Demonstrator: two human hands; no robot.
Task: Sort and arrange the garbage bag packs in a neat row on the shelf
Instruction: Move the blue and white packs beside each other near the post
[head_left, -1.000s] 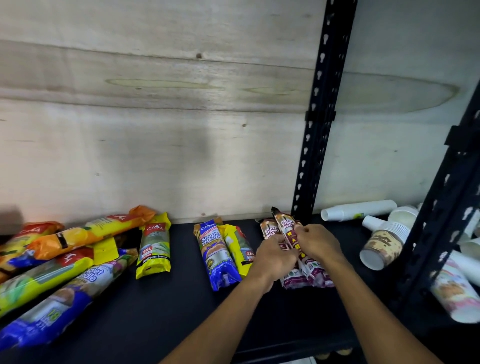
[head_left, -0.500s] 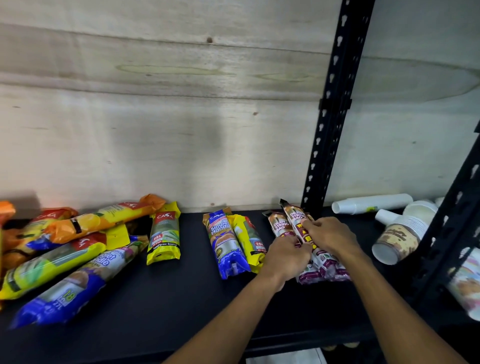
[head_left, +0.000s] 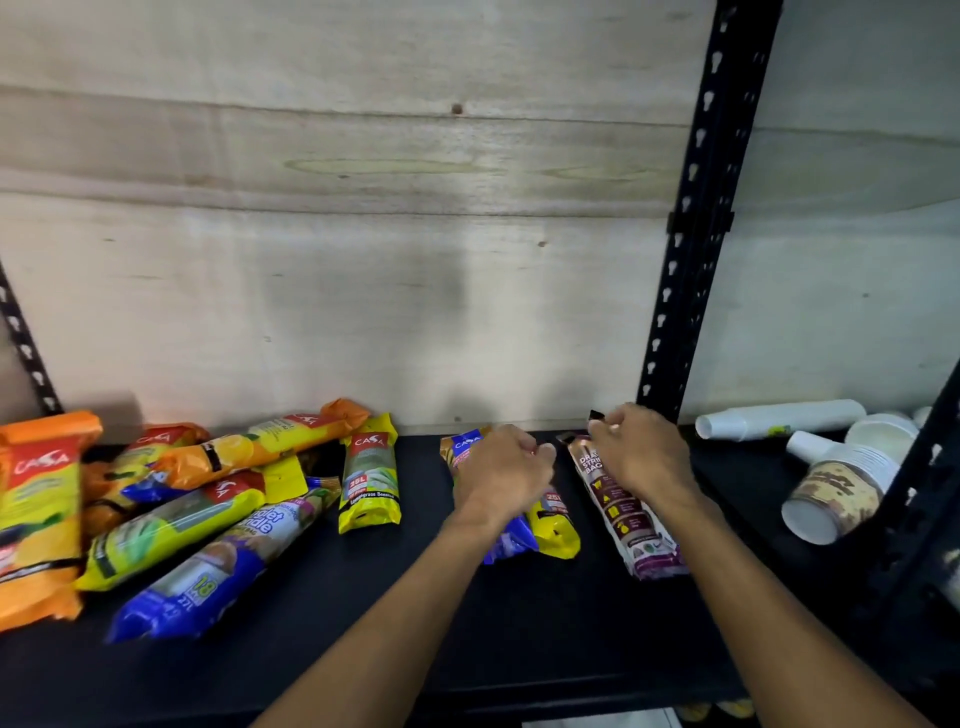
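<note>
Right hand (head_left: 636, 457) is pinching the brown drawstring pack's (head_left: 626, 512) top flap just left of the black upright post (head_left: 696, 249); left hand (head_left: 501, 470) is gripping the blue pack (head_left: 511, 543) beside it. They're probably light, squishy, slick, so grabbing mid-body seems safer.

1. "CASA" on the orange pack (head_left: 36, 499), far to the left of the left hand (head_left: 501, 470).
2. "CASA", "25L" on the yellow pack (head_left: 370, 480), left of that hand.
3. "DRAW STRING BAG" on the maroon pack (head_left: 621, 512) under the right hand (head_left: 636, 449).

Two bare forearms reaching in from the bottom edge, no sleeves, gloves, watch or rings visible, ending in left hand (head_left: 501, 475) and right hand (head_left: 641, 457).
</note>
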